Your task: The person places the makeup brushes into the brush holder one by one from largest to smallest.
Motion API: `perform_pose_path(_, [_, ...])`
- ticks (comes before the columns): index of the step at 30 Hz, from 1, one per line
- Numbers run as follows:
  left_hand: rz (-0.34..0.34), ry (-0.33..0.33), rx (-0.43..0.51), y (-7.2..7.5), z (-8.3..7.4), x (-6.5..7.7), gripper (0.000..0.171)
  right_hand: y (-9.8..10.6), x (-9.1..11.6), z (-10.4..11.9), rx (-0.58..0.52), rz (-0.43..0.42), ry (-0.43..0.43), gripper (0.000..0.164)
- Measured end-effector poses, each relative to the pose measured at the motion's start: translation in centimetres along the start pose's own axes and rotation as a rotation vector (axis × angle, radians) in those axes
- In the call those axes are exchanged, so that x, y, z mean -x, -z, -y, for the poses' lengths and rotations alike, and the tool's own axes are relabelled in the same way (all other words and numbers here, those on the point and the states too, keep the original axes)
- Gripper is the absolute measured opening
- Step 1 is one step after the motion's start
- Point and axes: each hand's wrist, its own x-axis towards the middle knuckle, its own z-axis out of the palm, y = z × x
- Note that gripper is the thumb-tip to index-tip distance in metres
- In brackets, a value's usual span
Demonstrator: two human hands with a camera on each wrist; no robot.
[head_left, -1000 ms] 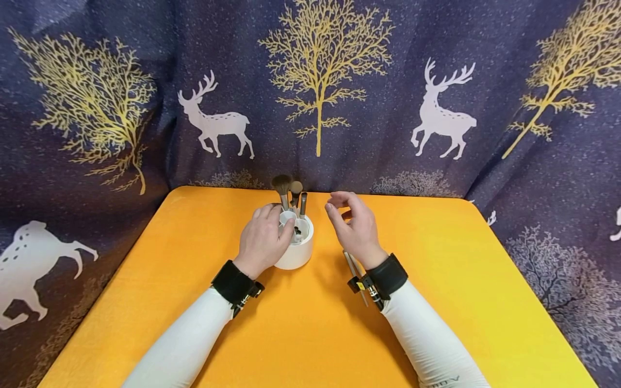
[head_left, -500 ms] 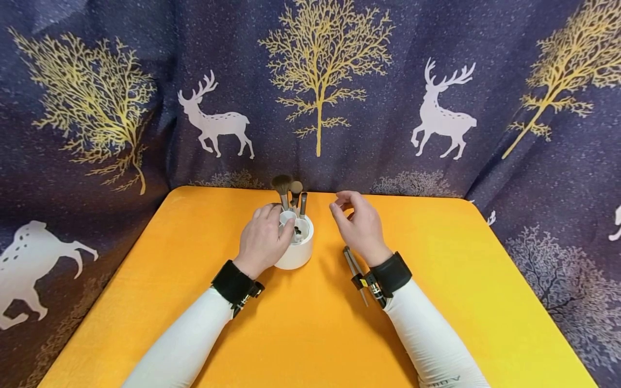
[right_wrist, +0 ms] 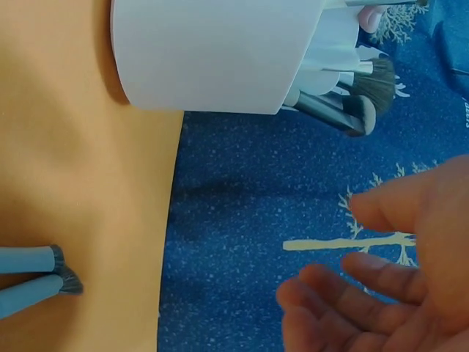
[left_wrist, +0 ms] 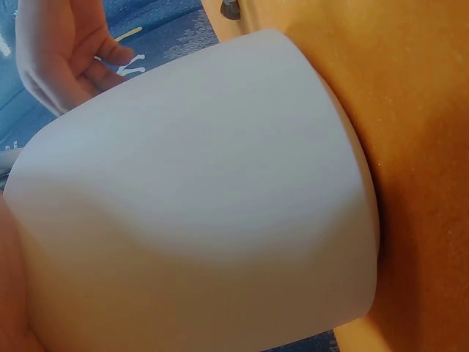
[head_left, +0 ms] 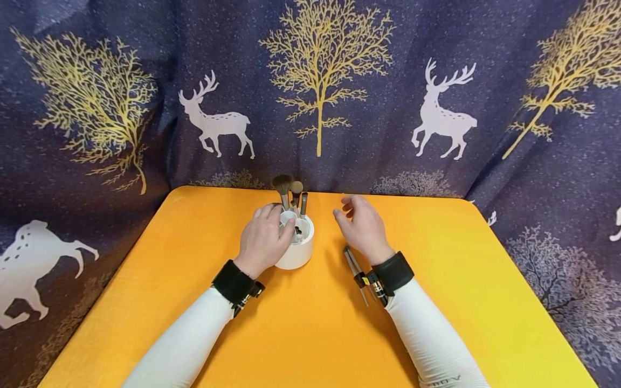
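Note:
A white round makeup brush holder (head_left: 295,256) stands on the table with several makeup brushes (head_left: 282,186) upright in its back part. My left hand (head_left: 262,237) grips its left side, thumb over the rim; the far fingers are partly hidden. In the left wrist view the white wall of the holder (left_wrist: 205,191) fills most of the picture. My right hand (head_left: 365,226) hovers to the right of the holder, fingers loosely bent, holding nothing. Below that hand, two loose makeup brushes (head_left: 350,260) lie on the table, partly covered by the wrist camera; their dark tips (right_wrist: 69,280) show in the right wrist view.
The orange-yellow table (head_left: 301,334) runs back to a dark blue curtain (head_left: 364,134) printed with deer and trees. Small dark-tipped items (head_left: 298,230) sit inside the holder's front compartment.
My right hand has drifted slightly right, away from the holder, uncovering a bit more of the loose brushes. The left hand and the holder have stayed in place.

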Motion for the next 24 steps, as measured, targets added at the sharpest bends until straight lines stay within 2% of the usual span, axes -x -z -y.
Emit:
perform_pose_path(5, [-0.001, 0.004, -0.001, 0.0, -0.1, -0.1, 0.066, 0.0, 0.0, -0.3, 0.06, 0.092, -0.052, 0.042])
perform_pose_path(15, [0.0, 0.006, -0.001, 0.1, -0.1, 0.0, 0.065, -0.5, 0.0, -1.4, 0.168, 0.206, -0.111, 0.048])
perform_pose_path(24, [0.018, 0.018, 0.002, 0.1, -0.1, 0.0, 0.068, -0.4, 0.1, -2.4, 0.272, 0.351, -0.161, 0.051])
